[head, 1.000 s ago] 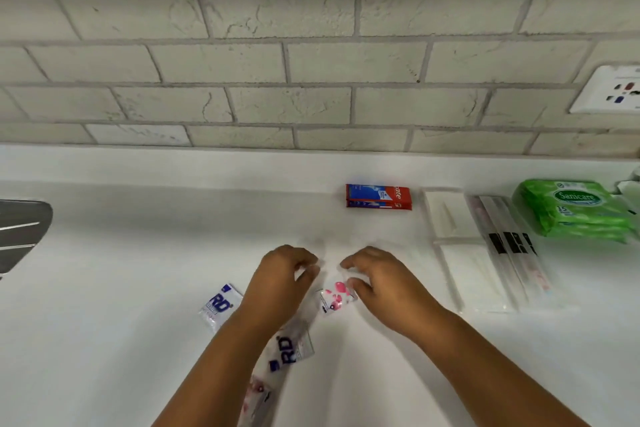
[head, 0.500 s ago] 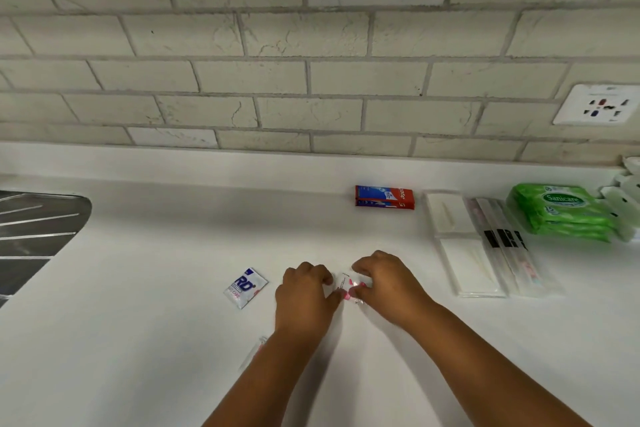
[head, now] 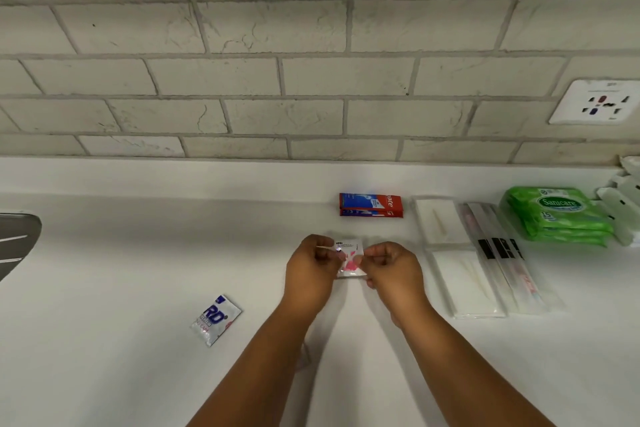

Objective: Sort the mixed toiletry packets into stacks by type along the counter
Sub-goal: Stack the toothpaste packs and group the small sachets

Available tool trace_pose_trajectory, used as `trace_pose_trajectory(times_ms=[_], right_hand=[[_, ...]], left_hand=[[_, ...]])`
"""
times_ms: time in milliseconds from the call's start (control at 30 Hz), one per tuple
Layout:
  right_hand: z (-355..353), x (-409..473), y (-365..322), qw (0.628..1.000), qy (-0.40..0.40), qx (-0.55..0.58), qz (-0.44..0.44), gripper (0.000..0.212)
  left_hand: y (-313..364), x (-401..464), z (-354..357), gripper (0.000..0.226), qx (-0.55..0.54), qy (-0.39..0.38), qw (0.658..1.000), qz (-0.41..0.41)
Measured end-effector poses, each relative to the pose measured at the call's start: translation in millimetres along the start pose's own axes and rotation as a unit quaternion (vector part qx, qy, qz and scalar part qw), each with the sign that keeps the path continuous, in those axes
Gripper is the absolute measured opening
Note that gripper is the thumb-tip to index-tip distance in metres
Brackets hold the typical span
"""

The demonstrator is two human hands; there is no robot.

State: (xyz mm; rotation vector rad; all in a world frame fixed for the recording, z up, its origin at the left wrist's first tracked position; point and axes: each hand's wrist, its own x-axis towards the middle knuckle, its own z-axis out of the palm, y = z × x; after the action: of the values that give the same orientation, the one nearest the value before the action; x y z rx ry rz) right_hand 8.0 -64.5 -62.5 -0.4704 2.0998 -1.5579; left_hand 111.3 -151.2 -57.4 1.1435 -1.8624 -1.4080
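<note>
Both hands, left hand (head: 313,265) and right hand (head: 391,267), fingers pinching pink-print sachet (head: 350,258) mid-worktop; sorted piles along back-right edge: toothpaste boxes (head: 370,205), green wipes (head: 554,215); blue sachet (head: 216,320) front-left unsorted; mostly done, I judge.

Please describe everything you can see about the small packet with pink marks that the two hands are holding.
The small packet with pink marks is a flat, roughly square sachet that looks like glossy white or clear plastic film. It bears pink blotches near its middle and some tiny dark print near its top, too small to read. The left hand pinches its left edge and the right hand its right edge, so the fingers cover both sides. It faces the camera, just above or on the white counter, in front of the red and blue boxes.
</note>
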Motion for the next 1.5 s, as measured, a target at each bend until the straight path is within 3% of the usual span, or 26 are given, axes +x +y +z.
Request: trace_pose_trajectory(times_ms=[167,667,833,1033,1300,1500], right_hand=[[11.0,37.9,-5.2,0.988,0.056,-0.116,-0.087,0.011],[30.6,77.4,2.8,0.940,0.079,-0.300,-0.144,0.017],[31.1,81.0,7.9,0.939,0.066,-0.304,-0.144,0.017],[18.6,67.0,-8.6,0.967,0.053,-0.215,-0.122,0.021],[43.4,-0.2,-50.1,0.971,-0.062,-0.170,-0.158,0.017],[94.7,-56.6,-49.9,0.956,-0.161,-0.202,-0.140,0.020]], left_hand=[[14.0,46.8,17.8,0.012,0.071,0.017,0.997,0.007],[5.3,85.3,41.9,0.017,0.228,0.051,0.972,0.030],[4.0,82.8,44.1,0.021,0.242,0.046,0.969,0.019],[13.6,71.6,22.2,0.029,0.203,0.071,0.977,0.014],[15.2,19.7,-84.8,0.022,0.161,0.146,0.975,0.035],[-17.4,-22.6,-158.2,0.010,0.208,0.110,0.972,-0.024]])
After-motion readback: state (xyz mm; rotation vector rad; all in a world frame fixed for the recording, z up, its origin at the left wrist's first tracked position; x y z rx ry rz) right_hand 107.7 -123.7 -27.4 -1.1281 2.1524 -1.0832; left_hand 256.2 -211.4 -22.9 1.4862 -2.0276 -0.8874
